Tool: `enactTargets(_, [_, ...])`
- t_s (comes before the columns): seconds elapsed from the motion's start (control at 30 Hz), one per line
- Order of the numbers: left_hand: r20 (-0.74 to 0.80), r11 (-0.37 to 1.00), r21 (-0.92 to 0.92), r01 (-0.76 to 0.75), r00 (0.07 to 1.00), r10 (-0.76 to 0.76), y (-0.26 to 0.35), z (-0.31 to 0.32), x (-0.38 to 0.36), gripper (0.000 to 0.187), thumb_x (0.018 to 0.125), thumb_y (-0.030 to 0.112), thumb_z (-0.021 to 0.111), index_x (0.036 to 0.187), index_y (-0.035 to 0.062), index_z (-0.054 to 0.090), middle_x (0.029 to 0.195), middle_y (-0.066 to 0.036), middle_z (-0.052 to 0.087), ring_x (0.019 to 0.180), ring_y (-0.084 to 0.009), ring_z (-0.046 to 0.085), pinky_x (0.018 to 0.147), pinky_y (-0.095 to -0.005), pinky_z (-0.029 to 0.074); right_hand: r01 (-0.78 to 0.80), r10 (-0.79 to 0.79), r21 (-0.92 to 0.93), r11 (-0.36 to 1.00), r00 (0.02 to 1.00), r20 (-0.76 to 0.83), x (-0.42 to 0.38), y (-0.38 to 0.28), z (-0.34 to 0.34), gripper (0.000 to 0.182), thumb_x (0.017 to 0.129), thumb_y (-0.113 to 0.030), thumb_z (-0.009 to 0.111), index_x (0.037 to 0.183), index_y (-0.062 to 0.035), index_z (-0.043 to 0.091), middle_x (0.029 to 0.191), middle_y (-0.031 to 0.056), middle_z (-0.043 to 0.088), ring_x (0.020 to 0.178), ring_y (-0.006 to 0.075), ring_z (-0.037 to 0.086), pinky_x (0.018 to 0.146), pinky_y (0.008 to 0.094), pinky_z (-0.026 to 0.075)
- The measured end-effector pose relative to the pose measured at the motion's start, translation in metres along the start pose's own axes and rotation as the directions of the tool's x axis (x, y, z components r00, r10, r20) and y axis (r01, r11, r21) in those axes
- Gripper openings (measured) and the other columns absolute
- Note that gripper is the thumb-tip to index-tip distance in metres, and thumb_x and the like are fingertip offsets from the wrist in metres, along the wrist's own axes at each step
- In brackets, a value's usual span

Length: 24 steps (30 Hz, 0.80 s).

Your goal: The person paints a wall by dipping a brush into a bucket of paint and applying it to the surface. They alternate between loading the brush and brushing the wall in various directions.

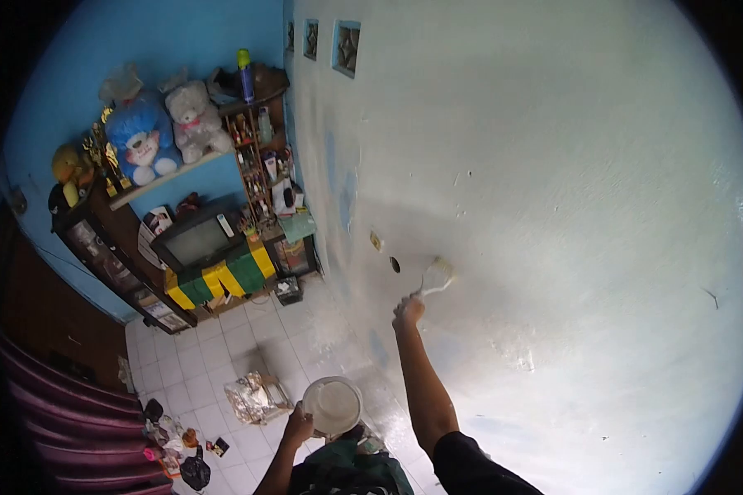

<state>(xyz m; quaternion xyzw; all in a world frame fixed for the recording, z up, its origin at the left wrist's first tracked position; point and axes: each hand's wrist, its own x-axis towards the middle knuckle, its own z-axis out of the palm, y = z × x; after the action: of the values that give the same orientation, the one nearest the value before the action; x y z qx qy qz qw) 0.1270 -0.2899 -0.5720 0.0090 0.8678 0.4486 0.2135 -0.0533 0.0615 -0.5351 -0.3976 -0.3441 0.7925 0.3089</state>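
Note:
My right hand (pixel 408 311) is closed around the handle of a paintbrush (pixel 437 277), its pale bristles against the wall (pixel 553 231). White paint covers most of that wall, with bluish patches (pixel 348 198) showing through at the left. Just left of the brush are a dark oval hole (pixel 395 265) and a small wall fitting (pixel 376 240). Lower down, my left hand (pixel 300 422) grips the rim of a round pale bucket (pixel 333 406). Whitish paint appears inside the bucket; the fingers on its far side are partly hidden.
A cabinet (pixel 107 256) stands at the left with a television (pixel 198 241), plush toys (pixel 140 136) and a striped cloth (pixel 223 276). On the tiled floor (pixel 215 346) lie a crumpled covered box (pixel 257 398) and several loose items (pixel 177 441). A purple curtain (pixel 74 421) hangs lower left.

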Motion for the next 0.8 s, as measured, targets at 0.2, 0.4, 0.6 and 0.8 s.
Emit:
enactTargets(0.2, [0.028, 1.0, 0.003, -0.015, 1.0, 0.014, -0.024, 0.003, 0.003, 0.04, 0.084, 0.01, 0.05, 0.122, 0.0025, 0.039, 0.102, -0.027, 0.059, 0.098, -0.0412, 0.057, 0.083, -0.0458, 0.047, -0.439, 0.439, -0.064, 0.896, 0.861, 0.256, -0.004, 0.014, -0.077, 0.028, 0.095, -0.036, 0.042, 0.077, -0.0149, 0.041, 0.052, -0.0041, 0.031, 0.038, 0.0074, 0.025, 0.035, 0.0223, 0.019])
enactTargets(0.4, [0.063, 0.996, 0.085, -0.019, 0.998, 0.013, -0.005, 0.009, -0.001, 0.045, 0.084, 0.013, 0.052, 0.124, 0.0006, 0.036, 0.102, -0.029, 0.058, 0.096, -0.0432, 0.057, 0.081, -0.049, 0.047, -0.158, 0.368, -0.527, 0.835, 0.872, 0.322, -0.118, -0.055, -0.135, 0.021, 0.094, -0.028, 0.047, 0.093, -0.0066, 0.048, 0.056, -0.005, 0.033, 0.041, 0.0045, 0.028, 0.036, 0.0216, 0.02])
enactTargets(0.6, [0.086, 0.983, 0.123, -0.137, 0.988, 0.127, 0.012, 0.027, 0.008, 0.044, 0.085, 0.013, 0.048, 0.126, 0.0006, 0.035, 0.103, -0.029, 0.057, 0.096, -0.0431, 0.056, 0.083, -0.0479, 0.046, 0.026, 0.326, -0.696, 0.718, 0.871, 0.368, -0.202, -0.114, -0.163, 0.015, 0.093, -0.021, 0.045, 0.097, -0.0086, 0.051, 0.062, -0.0035, 0.042, 0.045, 0.0038, 0.034, 0.039, 0.0197, 0.026])
enactTargets(0.8, [0.149, 0.994, 0.061, -0.087, 0.986, 0.077, 0.054, 0.015, 0.003, 0.047, 0.084, 0.014, 0.048, 0.126, -0.0004, 0.033, 0.092, -0.032, 0.059, 0.088, -0.0466, 0.057, 0.079, -0.0526, 0.046, 0.626, 0.099, -0.767, 0.137, 0.762, 0.64, -0.264, -0.174, -0.145, 0.019, 0.09, -0.016, 0.049, 0.096, -0.0007, 0.058, 0.064, 0.0109, 0.057, 0.055, 0.0227, 0.057, 0.053, 0.0337, 0.043])
